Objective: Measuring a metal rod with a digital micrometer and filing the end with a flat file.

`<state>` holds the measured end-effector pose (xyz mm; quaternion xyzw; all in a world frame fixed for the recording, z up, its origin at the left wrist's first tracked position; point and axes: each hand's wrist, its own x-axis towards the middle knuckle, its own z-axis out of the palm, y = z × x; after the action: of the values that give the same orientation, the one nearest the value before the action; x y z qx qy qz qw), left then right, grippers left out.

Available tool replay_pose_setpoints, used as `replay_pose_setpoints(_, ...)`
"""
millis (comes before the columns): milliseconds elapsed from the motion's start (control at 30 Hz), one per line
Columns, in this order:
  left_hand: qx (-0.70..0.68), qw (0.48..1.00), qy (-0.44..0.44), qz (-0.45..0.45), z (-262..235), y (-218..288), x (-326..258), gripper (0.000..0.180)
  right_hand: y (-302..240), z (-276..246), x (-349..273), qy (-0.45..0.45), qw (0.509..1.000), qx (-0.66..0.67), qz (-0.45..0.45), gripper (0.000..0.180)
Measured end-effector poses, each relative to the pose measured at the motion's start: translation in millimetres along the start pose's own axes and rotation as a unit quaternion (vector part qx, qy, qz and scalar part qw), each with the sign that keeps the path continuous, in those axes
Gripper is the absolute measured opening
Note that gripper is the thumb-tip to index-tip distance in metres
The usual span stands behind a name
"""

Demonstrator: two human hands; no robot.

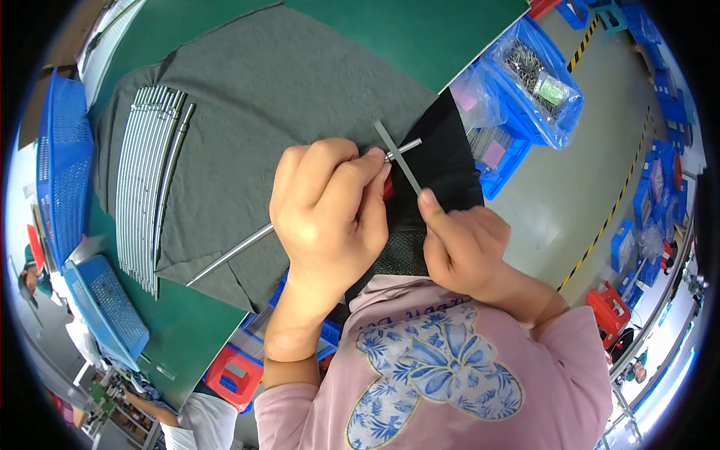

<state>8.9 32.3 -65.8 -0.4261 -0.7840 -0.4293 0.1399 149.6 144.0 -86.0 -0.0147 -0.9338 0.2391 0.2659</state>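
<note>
My left hand (326, 210), just left of the frame's middle, is closed around a slim metal rod (232, 253) whose long axis slants from the lower left up to the right; a long length shows below my fist and a short tip beyond my fingertips. My right hand (469, 247), right of centre, pinches the lower end of a flat gray strip (400, 159), which leans up and left and crosses over the rod near that tip; whether the two touch I can't tell. That crossing lies above and left of my right hand, but nearer my left fingertips. Dark cloth (450, 142) sits just beneath it. Beyond my left fist, gray cloth (247, 82) spreads broadly to the upper left, giving me room, up to a row of rods (146, 187) lying side by side. Farther out, the green desk (360, 22) shows; its edge slopes at upper right beside a blue bin (566, 135), with the floor (540, 225) past it.
</note>
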Motion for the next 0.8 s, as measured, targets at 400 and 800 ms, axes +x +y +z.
replay_pose_setpoints(400,0.001,1.0,-0.009,0.003,-2,2,0,0.018,9,14,6,0.057,0.998,-0.017,-0.033,0.047)
replay_pose_setpoints(800,0.005,1.0,-0.009,0.017,-2,-1,-3,0.02,6,17,18,0.051,0.998,0.011,-0.021,0.048)
